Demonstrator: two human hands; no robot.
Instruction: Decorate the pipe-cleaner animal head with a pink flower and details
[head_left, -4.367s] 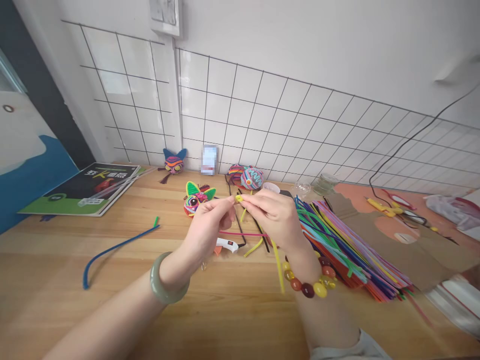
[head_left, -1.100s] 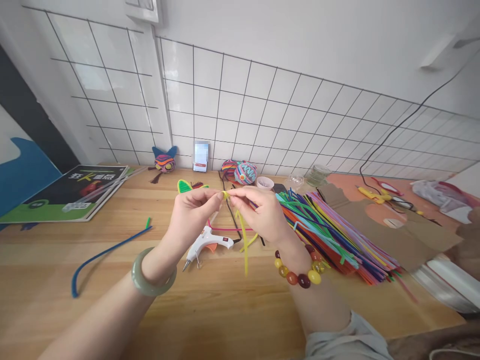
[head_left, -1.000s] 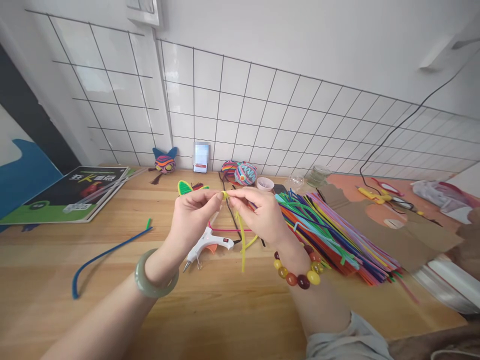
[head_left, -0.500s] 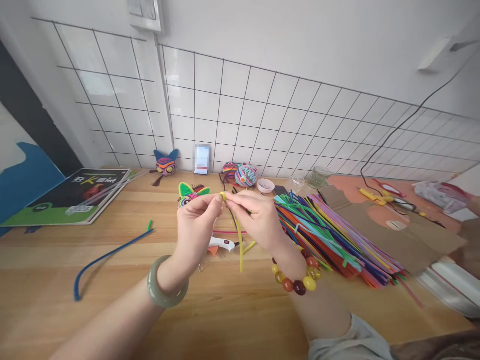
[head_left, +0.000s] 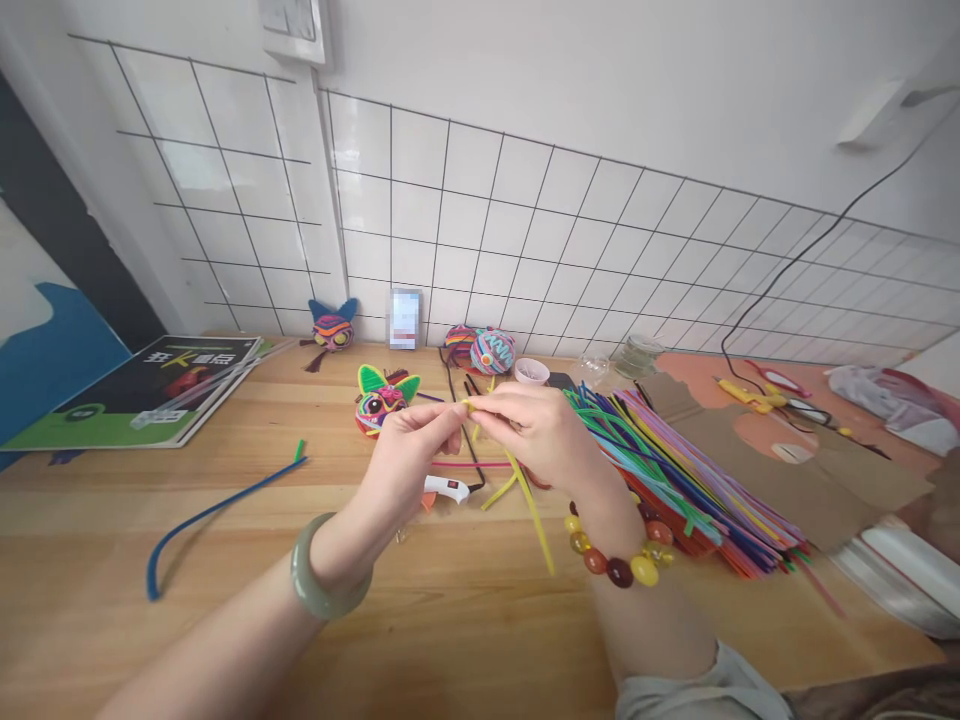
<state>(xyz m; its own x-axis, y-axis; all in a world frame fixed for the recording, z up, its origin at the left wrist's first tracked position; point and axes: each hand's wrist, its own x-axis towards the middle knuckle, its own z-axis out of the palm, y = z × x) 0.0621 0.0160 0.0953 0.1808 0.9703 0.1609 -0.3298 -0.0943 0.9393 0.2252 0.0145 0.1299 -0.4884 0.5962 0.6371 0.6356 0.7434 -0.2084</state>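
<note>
Over the middle of the table, my left hand [head_left: 421, 440] and my right hand [head_left: 534, 430] meet fingertip to fingertip. Both pinch a yellow pipe cleaner [head_left: 534, 510], whose long tail hangs down below my right hand. The pinched end is mostly hidden by my fingers. Just behind my left hand sits a colourful striped figure with green ears [head_left: 381, 400]. Below the hands lie a white glue gun [head_left: 447, 488] and a short yellow pipe cleaner piece [head_left: 499, 492].
A big bundle of pipe cleaners [head_left: 675, 470] lies at the right beside cardboard [head_left: 847, 490]. A bent blue pipe cleaner [head_left: 217, 508] and a black book [head_left: 172, 385] are at the left. Along the wall stand a phone [head_left: 405, 320], striped balls [head_left: 493, 350] and a pink bowl [head_left: 531, 372].
Both hands have shifted slightly right. The yellow pipe cleaner's tail has swung to the right, and more of the green-eared figure shows.
</note>
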